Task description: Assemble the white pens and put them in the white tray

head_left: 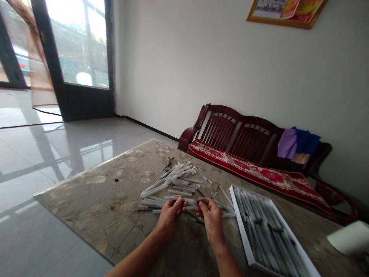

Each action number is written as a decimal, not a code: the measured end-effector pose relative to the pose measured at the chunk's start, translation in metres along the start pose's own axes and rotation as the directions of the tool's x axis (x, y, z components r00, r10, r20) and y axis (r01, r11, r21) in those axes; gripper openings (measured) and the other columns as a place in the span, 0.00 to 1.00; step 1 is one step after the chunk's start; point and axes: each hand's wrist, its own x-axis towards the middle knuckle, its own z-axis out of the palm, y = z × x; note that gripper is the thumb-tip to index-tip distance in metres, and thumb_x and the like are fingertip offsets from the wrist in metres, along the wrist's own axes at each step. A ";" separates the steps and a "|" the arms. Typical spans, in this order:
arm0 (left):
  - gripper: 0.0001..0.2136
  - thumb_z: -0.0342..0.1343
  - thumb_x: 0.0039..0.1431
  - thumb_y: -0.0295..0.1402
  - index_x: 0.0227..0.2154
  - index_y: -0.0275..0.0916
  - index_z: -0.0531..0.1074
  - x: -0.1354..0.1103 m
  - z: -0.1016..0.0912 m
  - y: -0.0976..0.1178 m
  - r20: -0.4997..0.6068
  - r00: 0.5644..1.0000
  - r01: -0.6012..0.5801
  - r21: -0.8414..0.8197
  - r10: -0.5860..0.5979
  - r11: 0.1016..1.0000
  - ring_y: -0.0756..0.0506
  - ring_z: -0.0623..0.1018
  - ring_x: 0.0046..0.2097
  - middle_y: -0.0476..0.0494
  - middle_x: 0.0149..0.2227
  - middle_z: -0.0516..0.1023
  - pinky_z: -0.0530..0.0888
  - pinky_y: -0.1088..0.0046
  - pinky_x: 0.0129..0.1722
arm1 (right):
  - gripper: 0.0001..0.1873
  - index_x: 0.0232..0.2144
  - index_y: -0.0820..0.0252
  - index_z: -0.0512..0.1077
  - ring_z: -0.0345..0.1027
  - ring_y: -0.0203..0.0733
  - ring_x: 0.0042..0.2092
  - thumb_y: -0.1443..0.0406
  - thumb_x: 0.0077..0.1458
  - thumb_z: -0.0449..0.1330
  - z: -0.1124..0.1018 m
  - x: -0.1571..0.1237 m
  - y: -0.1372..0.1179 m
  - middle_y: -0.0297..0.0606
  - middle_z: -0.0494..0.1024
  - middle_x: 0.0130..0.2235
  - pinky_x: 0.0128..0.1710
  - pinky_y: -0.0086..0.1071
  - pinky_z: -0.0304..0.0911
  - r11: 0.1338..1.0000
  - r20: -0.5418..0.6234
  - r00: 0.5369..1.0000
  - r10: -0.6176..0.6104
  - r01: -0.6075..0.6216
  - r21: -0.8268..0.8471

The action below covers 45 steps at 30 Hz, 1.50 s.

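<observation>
Slim white plastic sticks point(175, 188) lie in a loose, criss-crossed pile at the lower centre of the frame, on a mottled stone-patterned table point(95, 192). The left hand point(170, 217) is half closed, its fingers curled at the pile's near edge (whether it grips a stick, I cannot tell). The right hand point(211, 221), just beside it, has its fingertips pinched on a thin dark stick point(201, 200). At lower right, a white tray point(242, 227) holds rows of similar sticks. Folded eyeglasses point(168, 164) sit just beyond the pile. To the right, a dark wooden bench point(230, 129) with a red patterned cushion point(259, 177) stands against the wall.
</observation>
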 end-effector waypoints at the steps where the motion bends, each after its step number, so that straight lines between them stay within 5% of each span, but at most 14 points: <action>1: 0.15 0.74 0.38 0.31 0.29 0.35 0.75 0.001 -0.001 -0.001 0.003 1.000 0.001 0.002 -0.001 1.000 0.49 0.81 0.30 0.49 0.25 0.79 0.77 0.80 0.27 | 0.20 0.30 0.61 0.75 0.73 0.40 0.28 0.51 0.39 0.68 0.001 -0.001 -0.001 0.37 0.79 0.28 0.25 0.30 0.69 1.000 -0.014 1.000 0.007 -0.007 0.011; 10: 0.19 0.75 0.32 0.35 0.28 0.36 0.76 0.002 -0.002 -0.003 0.032 0.999 -0.008 0.007 0.008 1.000 0.49 0.80 0.29 0.50 0.24 0.79 0.76 0.80 0.27 | 0.17 0.30 0.60 0.75 0.72 0.40 0.28 0.54 0.41 0.67 0.008 -0.004 0.001 0.36 0.79 0.27 0.25 0.30 0.67 0.999 -0.019 1.000 0.012 -0.012 0.038; 24: 0.21 0.75 0.30 0.38 0.29 0.36 0.76 0.000 -0.001 -0.004 0.041 0.998 -0.046 0.094 0.042 0.994 0.48 0.80 0.29 0.51 0.24 0.79 0.75 0.76 0.28 | 0.17 0.32 0.58 0.72 0.71 0.43 0.26 0.50 0.51 0.58 0.008 -0.004 0.020 0.36 0.77 0.25 0.23 0.30 0.65 0.966 -0.064 0.983 -0.170 0.153 -0.208; 34: 0.19 0.73 0.34 0.39 0.28 0.35 0.76 -0.001 -0.003 -0.006 0.083 0.994 -0.090 0.180 0.076 0.980 0.48 0.79 0.28 0.49 0.23 0.79 0.74 0.75 0.28 | 0.26 0.25 0.54 0.65 0.68 0.43 0.25 0.46 0.62 0.41 0.010 -0.008 0.025 0.39 0.74 0.23 0.25 0.31 0.55 0.693 0.005 0.912 -0.410 0.315 -0.648; 40: 0.19 0.73 0.35 0.40 0.29 0.35 0.76 -0.002 -0.004 -0.006 0.085 0.994 -0.078 0.199 0.062 0.977 0.48 0.79 0.28 0.48 0.23 0.80 0.73 0.76 0.29 | 0.24 0.30 0.55 0.67 0.66 0.39 0.25 0.47 0.63 0.42 0.001 -0.012 0.018 0.33 0.73 0.23 0.24 0.29 0.55 0.758 0.124 0.936 -0.329 0.340 -0.556; 45: 0.20 0.72 0.35 0.42 0.29 0.35 0.75 -0.003 -0.002 -0.007 0.128 0.990 -0.088 0.252 0.057 0.964 0.47 0.78 0.27 0.47 0.23 0.80 0.72 0.76 0.26 | 0.27 0.22 0.55 0.65 0.62 0.39 0.22 0.45 0.61 0.43 -0.001 -0.012 0.019 0.33 0.69 0.19 0.23 0.30 0.52 0.736 0.067 0.922 -0.381 0.347 -0.582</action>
